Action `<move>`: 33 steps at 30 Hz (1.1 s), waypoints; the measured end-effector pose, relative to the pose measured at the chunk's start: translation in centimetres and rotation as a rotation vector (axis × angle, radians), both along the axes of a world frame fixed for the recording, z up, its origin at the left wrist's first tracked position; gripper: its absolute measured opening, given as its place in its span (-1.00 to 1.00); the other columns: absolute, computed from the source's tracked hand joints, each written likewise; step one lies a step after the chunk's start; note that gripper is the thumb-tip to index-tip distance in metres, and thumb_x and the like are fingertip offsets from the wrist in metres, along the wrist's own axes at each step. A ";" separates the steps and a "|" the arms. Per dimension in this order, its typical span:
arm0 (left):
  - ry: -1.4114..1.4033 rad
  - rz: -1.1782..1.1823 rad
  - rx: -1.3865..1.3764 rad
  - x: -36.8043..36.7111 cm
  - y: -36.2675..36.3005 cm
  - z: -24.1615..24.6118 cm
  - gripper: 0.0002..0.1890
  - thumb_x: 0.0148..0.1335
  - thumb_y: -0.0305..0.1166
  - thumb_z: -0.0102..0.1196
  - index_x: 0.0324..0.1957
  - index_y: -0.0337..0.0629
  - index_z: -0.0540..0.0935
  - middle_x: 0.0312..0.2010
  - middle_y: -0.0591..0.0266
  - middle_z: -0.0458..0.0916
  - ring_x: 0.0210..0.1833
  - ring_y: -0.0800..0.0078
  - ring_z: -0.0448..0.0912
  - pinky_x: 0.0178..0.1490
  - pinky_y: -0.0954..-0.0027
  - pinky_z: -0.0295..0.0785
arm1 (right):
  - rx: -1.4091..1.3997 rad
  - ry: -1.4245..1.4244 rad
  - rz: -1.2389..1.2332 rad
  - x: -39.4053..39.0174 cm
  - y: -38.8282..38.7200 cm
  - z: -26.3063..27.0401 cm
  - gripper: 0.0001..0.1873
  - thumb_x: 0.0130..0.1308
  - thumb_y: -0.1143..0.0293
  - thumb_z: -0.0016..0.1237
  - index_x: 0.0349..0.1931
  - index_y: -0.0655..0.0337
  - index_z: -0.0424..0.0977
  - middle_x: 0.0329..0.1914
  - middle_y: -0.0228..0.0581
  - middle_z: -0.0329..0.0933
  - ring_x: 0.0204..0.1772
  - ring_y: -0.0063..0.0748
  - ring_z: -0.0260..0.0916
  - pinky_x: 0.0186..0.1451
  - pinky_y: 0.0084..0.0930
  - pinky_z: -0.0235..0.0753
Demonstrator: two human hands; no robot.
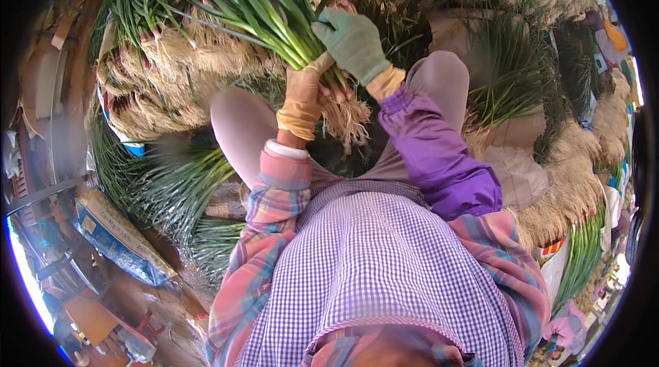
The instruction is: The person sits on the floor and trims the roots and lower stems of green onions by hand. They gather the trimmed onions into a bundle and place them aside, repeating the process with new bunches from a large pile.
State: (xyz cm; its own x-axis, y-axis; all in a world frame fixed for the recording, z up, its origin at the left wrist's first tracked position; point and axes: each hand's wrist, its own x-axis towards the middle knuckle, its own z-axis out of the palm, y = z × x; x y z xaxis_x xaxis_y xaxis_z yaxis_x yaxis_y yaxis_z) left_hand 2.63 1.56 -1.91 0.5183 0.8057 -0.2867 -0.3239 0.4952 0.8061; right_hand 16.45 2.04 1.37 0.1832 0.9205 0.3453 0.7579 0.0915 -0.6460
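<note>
My left hand [304,89], in a tan rubber glove, grips a bunch of green onions [288,37] near the base of its stalks. The green leaves fan towards the upper left, and the pale, stringy roots [347,115] hang between my knees. My right hand [352,43], in a green glove over a yellow one, lies against the right side of the bunch, its fingers bent at the stalks. Whether these fingers hold any stalk is partly hidden.
Heaped onions with dry roots [180,68] lie at the left and along the top. More leafy bunches [180,187] lie beside my left leg, others [509,74] at the right. A printed sack [123,238] rests at lower left. People in pink [566,328] sit at the far right edge.
</note>
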 end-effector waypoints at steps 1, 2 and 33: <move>-0.069 0.038 0.015 0.3 0.0 0.1 -0.83 0.25 -0.42 0.10 -0.37 -0.38 0.56 -0.55 0.03 0.62 -0.74 0.26 0.54 -0.75 0.44 0.39 | 0.063 0.077 -0.016 -0.9 -0.2 -0.3 -0.74 0.26 0.16 0.02 -0.28 0.16 0.57 -0.47 -0.16 0.59 -0.39 -0.07 0.53 -0.25 -0.28 0.51; -0.112 0.056 0.001 0.5 -0.1 0.3 -0.81 0.27 -0.41 0.07 -0.37 -0.38 0.56 -0.54 0.02 0.62 -0.73 0.25 0.54 -0.75 0.43 0.39 | 0.153 0.310 0.051 -1.0 -1.0 -0.3 -0.80 0.27 0.25 0.03 -0.35 0.20 0.55 -0.57 -0.24 0.54 -0.50 -0.29 0.49 -0.44 -0.42 0.47; -0.617 0.131 0.082 0.1 6.3 7.4 -0.60 0.35 -0.34 -0.04 0.17 -0.35 0.38 -0.41 0.36 0.54 -0.36 0.48 0.56 -0.38 0.38 0.61 | -0.032 -0.336 0.160 8.0 10.4 2.4 -0.44 0.34 -0.12 -0.19 -0.26 0.29 0.55 -0.38 -0.08 0.62 -0.35 0.02 0.57 -0.17 -0.20 0.56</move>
State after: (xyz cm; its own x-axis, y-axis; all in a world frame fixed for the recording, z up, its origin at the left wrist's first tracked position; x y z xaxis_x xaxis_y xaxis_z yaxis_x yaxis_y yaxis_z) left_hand 2.74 7.90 5.47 0.4640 0.8804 0.0982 -0.7946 0.3647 0.4854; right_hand 24.48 12.45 3.78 -0.0823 0.9394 0.3327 0.9059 0.2096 -0.3679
